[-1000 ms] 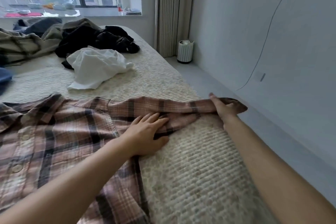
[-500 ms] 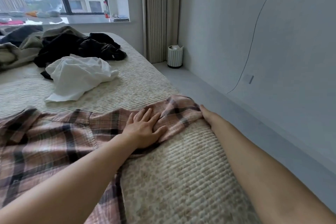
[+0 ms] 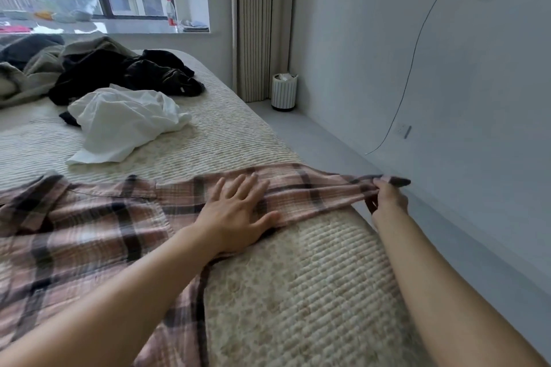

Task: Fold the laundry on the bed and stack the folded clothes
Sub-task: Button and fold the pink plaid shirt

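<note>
Bedroom scene: a bed [image 3: 298,292] under a cream quilted cover, with a window behind it and a grey wall to its right. Left to right. At the far left of the bed, an olive-grey garment [image 3: 26,80] lies crumpled; right of it sits a heap of black clothes [image 3: 125,74], and nearer the viewer a white garment [image 3: 125,119] lies loose. None of these is folded, and no stack is visible. Across the near part of the bed a pink plaid shirt [image 3: 89,232] is spread flat, buttons up, one sleeve running out to the bed's right edge. The left hand [image 3: 238,214] lies on the sleeve near the shoulder, fingers straight and spread, pressing the cloth down. The right hand [image 3: 387,199] is at the bed's right edge, fingers curled to pinch the cuff and draw the sleeve taut. On the floor right of the bed's far corner stands a white ribbed bin [image 3: 284,92]. Judged progress: early, with the first shirt being smoothed before any fold and all other garments remaining. Against half a second earlier, the sleeve, then bunched on the bed, is now pulled straight past the edge, and the left hand's fingers are wider apart
</note>
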